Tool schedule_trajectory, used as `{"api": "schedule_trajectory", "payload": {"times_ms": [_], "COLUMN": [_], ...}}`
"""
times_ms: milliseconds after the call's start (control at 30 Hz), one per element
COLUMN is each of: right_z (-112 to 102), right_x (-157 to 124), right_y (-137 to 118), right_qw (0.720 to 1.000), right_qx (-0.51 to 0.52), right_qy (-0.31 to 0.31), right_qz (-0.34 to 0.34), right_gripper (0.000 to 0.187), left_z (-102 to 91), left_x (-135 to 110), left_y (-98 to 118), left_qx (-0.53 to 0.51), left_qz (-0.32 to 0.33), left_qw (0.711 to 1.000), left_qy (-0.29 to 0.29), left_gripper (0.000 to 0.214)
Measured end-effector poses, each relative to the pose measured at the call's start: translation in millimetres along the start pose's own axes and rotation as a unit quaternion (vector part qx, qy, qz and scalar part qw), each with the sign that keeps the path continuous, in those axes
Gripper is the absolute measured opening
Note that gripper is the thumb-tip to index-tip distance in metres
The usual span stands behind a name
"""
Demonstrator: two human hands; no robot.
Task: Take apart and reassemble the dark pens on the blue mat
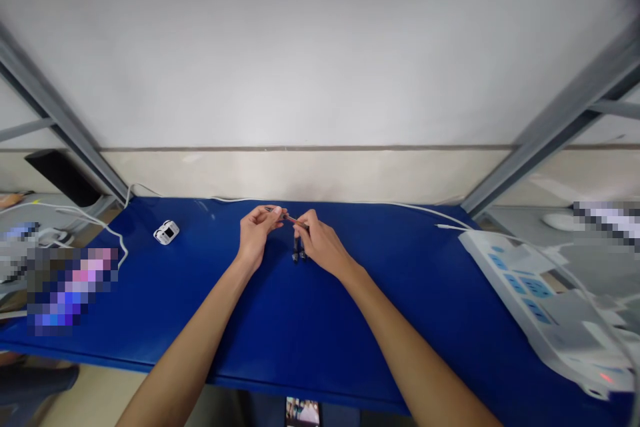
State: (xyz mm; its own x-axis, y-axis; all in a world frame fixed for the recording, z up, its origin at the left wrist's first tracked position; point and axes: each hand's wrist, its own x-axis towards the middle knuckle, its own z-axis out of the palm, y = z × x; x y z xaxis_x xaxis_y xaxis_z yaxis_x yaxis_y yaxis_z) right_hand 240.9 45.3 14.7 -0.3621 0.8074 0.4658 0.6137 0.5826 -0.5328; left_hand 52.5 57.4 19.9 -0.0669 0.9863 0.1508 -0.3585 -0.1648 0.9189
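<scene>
Above the middle of the blue table (pixel 310 333), my left hand (pixel 256 233) and my right hand (pixel 320 240) are close together with fingers pinched. Between them runs a thin, stick-like piece (pixel 295 220), reddish with dark parts; its exact kind is too small to tell. My left fingertips hold its left end, and my right fingertips close on its right end. Just below, beside my right fingers, are two slim dark objects with shiny ends (pixel 299 253). They are partly covered by my right hand, so I cannot tell whether it touches them.
A small white device with a dark screen (pixel 167 232) lies at the back left. A white power strip (pixel 530 307) stands at the right, with a white cable (pixel 400 205) along the back. Grey metal posts (pixel 555 113) frame both sides. A phone (pixel 303 410) shows below the front edge.
</scene>
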Motion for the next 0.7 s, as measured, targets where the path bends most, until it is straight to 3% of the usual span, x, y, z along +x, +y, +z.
{"api": "schedule_trajectory", "payload": {"times_ms": [167, 333, 700], "right_z": [1.2, -1.0, -6.1], "right_x": [1.0, 0.0, 0.0], "right_y": [1.0, 2.6, 4.8], "right_qw": [0.999, 1.000, 0.996], "right_qx": [-0.032, -0.017, -0.083], "right_qy": [0.001, 0.003, 0.007], "right_qz": [-0.015, 0.003, -0.026], "right_gripper": [0.023, 0.015, 0.039], "left_z": [1.7, 1.7, -7.6], "left_x": [-0.6, 0.0, 6.5], "left_y": [1.2, 1.0, 5.9], "left_qx": [0.003, 0.004, -0.033], "left_qz": [-0.008, -0.015, -0.007], "left_qw": [1.000, 1.000, 0.998], "left_qy": [0.003, 0.009, 0.045], "left_gripper": [0.033, 0.038, 0.040]}}
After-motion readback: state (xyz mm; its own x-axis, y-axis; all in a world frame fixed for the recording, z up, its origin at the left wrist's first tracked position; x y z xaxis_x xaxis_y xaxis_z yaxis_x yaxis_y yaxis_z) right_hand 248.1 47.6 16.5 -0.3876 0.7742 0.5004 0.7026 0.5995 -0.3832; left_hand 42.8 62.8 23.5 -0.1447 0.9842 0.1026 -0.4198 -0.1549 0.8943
